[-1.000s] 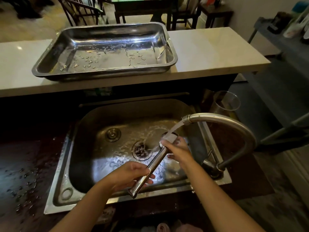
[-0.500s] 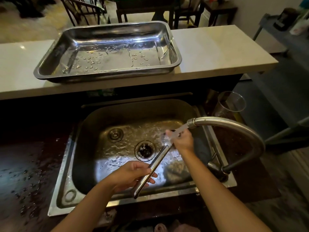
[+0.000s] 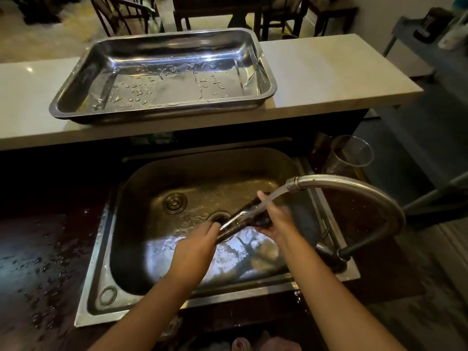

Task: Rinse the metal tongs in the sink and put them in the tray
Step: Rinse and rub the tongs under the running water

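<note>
A: What are the hands doing?

B: The left hand [image 3: 196, 245] is curled around the near handle end of the metal tongs [image 3: 238, 220]. The right hand [image 3: 277, 221] cups the far end, fingers seemingly wrapped beneath, though blur hides them.

A: Where are the tongs?

B: Slanted between both hands above the sink [image 3: 177, 298], under the faucet [image 3: 354, 188] stream. Both forearms reach forward from the near edge. The tray [image 3: 76, 107] sits on the far worktop [image 3: 329, 72].

- Pale stone surface [image 3: 329, 79] behind, dimly lit.
- Dark wooden chairs [image 3: 121, 16] and a table [image 3: 215, 8] on light floor [image 3: 45, 41].
- Dark, wet near surface [image 3: 38, 262].
</note>
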Action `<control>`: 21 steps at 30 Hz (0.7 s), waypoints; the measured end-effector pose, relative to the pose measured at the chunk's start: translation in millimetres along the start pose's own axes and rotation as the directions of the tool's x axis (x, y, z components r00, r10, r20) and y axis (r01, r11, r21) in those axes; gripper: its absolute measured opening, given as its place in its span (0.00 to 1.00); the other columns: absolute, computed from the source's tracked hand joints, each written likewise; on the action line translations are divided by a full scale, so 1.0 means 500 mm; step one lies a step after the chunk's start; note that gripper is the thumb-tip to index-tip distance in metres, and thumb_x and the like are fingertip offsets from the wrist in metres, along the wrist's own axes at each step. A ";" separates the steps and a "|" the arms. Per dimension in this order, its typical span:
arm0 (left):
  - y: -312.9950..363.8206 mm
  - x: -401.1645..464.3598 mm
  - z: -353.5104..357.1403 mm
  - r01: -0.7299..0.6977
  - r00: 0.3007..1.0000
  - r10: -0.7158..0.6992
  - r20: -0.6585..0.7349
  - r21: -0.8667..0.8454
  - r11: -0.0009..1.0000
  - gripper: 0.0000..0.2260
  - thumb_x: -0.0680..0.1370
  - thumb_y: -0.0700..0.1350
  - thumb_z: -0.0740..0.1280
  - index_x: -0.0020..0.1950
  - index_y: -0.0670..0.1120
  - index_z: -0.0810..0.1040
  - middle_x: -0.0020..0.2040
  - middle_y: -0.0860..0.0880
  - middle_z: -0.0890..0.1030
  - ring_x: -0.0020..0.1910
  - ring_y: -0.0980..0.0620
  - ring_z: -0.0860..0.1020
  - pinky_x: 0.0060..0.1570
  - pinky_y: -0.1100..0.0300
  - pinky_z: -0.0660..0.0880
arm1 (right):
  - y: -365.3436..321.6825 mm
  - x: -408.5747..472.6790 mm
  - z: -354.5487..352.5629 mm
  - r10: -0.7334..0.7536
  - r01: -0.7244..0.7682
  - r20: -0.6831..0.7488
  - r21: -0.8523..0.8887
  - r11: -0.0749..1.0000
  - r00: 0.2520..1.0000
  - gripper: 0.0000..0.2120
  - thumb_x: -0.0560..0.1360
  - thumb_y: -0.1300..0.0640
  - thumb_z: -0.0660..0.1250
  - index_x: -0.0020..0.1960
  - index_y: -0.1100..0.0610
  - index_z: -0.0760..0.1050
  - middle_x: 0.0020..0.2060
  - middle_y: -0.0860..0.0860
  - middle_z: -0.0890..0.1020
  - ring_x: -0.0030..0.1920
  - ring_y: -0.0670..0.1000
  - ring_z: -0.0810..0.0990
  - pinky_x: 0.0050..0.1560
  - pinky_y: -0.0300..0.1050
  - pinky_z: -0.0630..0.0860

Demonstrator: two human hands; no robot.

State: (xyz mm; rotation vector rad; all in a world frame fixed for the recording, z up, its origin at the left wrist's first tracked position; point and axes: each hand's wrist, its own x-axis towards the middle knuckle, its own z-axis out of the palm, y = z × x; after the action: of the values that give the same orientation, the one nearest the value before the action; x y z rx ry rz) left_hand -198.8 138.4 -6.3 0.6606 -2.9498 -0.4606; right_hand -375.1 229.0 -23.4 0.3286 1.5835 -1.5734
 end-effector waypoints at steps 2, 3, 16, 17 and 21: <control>0.006 0.004 0.001 -0.019 0.999 0.018 0.032 0.031 0.999 0.19 0.69 0.38 0.69 0.57 0.48 0.70 0.52 0.46 0.78 0.44 0.44 0.78 0.32 0.55 0.71 | 0.009 0.006 -0.006 -0.027 0.028 -0.016 0.082 0.996 0.999 0.06 0.72 0.57 0.70 0.42 0.55 0.73 0.45 0.57 0.80 0.44 0.56 0.81 0.42 0.50 0.81; 0.006 0.007 0.002 0.032 0.996 -0.030 0.079 -0.025 0.999 0.20 0.71 0.41 0.68 0.61 0.50 0.68 0.55 0.47 0.78 0.47 0.45 0.79 0.36 0.55 0.73 | 0.013 0.010 -0.010 -0.052 0.052 -0.004 0.099 0.994 0.999 0.04 0.73 0.60 0.70 0.42 0.56 0.74 0.46 0.58 0.80 0.46 0.57 0.81 0.46 0.51 0.81; 0.004 0.033 -0.011 0.637 0.760 -0.094 0.643 -0.706 0.309 0.06 0.75 0.38 0.66 0.51 0.42 0.80 0.45 0.42 0.83 0.38 0.52 0.84 0.35 0.62 0.79 | -0.006 -0.005 -0.006 -0.385 0.370 0.060 -0.446 0.815 0.921 0.44 0.61 0.51 0.78 0.71 0.50 0.58 0.70 0.56 0.68 0.67 0.56 0.69 0.65 0.56 0.71; 0.008 0.031 -0.009 0.642 0.760 -0.114 0.640 -0.713 0.282 0.08 0.75 0.37 0.66 0.53 0.41 0.79 0.45 0.42 0.83 0.38 0.51 0.84 0.34 0.63 0.79 | -0.013 0.000 -0.001 -0.402 0.370 0.009 -0.410 0.834 0.916 0.35 0.65 0.52 0.77 0.67 0.55 0.64 0.66 0.58 0.72 0.64 0.58 0.73 0.62 0.59 0.74; 0.018 0.028 -0.002 0.634 0.771 -0.131 0.623 -0.737 0.234 0.07 0.74 0.36 0.67 0.47 0.47 0.79 0.41 0.46 0.83 0.33 0.54 0.83 0.30 0.66 0.77 | -0.036 0.021 -0.005 -0.468 0.348 -0.137 -0.497 0.795 0.873 0.12 0.77 0.54 0.62 0.46 0.64 0.77 0.47 0.64 0.81 0.51 0.63 0.79 0.52 0.55 0.74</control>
State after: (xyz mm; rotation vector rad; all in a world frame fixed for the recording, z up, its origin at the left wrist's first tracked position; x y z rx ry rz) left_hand -214.8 139.9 -2.2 1.1766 -2.0005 -2.4040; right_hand -394.9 224.6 -18.9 -0.0965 2.2921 -1.4386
